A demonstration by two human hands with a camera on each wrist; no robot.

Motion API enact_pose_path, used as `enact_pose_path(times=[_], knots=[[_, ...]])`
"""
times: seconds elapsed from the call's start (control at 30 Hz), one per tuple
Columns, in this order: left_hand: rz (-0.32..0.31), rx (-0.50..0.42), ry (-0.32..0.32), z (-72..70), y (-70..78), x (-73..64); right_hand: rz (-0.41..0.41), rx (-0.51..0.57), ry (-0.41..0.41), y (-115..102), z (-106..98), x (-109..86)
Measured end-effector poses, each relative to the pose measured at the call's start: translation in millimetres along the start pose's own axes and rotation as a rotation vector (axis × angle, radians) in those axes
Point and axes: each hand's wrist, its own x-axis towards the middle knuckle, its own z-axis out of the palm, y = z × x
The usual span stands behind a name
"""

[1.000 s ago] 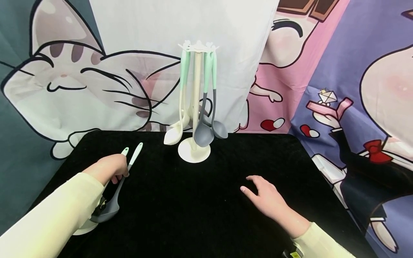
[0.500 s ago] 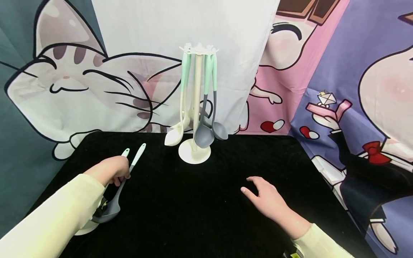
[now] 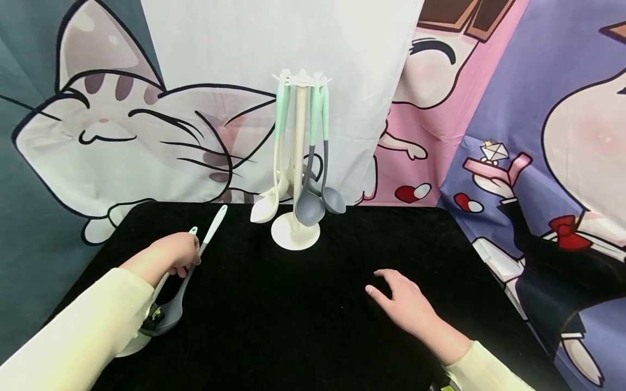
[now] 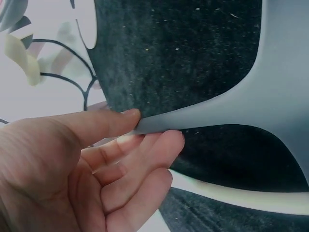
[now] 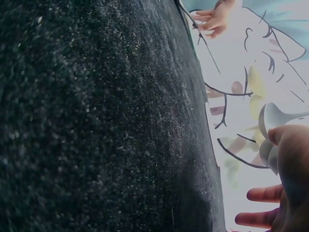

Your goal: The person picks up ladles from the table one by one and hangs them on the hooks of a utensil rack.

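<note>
On the left of the head view, my left hand (image 3: pixel 171 254) pinches the neck of a grey kitchen utensil with a pale mint handle (image 3: pixel 215 224). The left wrist view shows thumb and fingers on the narrow grey neck (image 4: pixel 178 117), which flares into a broad head. My sleeve hides part of that head. Beside it lies a second utensil, its mint handle end (image 3: pixel 193 231) just past my hand and a cream part (image 3: pixel 134 346) below my sleeve. My right hand (image 3: pixel 408 304) is at the right over the cloth, thumb and fingers apart, holding nothing.
A cream rack (image 3: pixel 300 125) with a round base (image 3: pixel 295 239) stands at the back middle. Grey ladles (image 3: pixel 310 206) and cream ones (image 3: pixel 264 208) hang from it by mint handles. Black cloth (image 3: pixel 293 315) covers the table; a printed curtain (image 3: pixel 220 32) hangs behind.
The grey utensil's handle end has risen and swung a little to the right in my left hand. The second utensil and my right hand have barely moved. The head view has tilted up slightly.
</note>
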Motion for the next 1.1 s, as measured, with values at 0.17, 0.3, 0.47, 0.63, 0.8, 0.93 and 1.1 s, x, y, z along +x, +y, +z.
enact_pose_path(times=[0.17, 0.3, 0.47, 0.63, 0.8, 0.93, 1.1], knots=[[0.019, 0.038, 0.045, -3.3, 0.4, -5.3, -0.001, -0.001, 0.000, -1.7, -1.2, -0.5], [0.057, 0.080, 0.093, -4.1, 2.4, -9.9, -0.001, -0.002, -0.003, -2.1, -0.9, -0.7], [0.092, 0.073, 0.147, -5.1, 5.0, -13.5, 0.001, 0.003, -0.007, -3.3, -1.8, -0.9], [0.106, 0.051, 0.213, -8.9, 7.2, -17.8, 0.002, 0.008, -0.003, -3.9, -2.2, -1.0], [0.102, 0.059, 0.252, -12.0, 9.8, -22.2, 0.004, 0.012, -0.001, -4.4, -1.6, -0.9], [0.110, 0.070, 0.297, -12.4, 10.8, -23.8, 0.009, 0.016, -0.011, -4.7, -0.9, -1.1], [0.102, 0.073, 0.339, -14.9, 10.8, -24.9, 0.013, 0.012, -0.009, -5.0, -0.6, -0.6]])
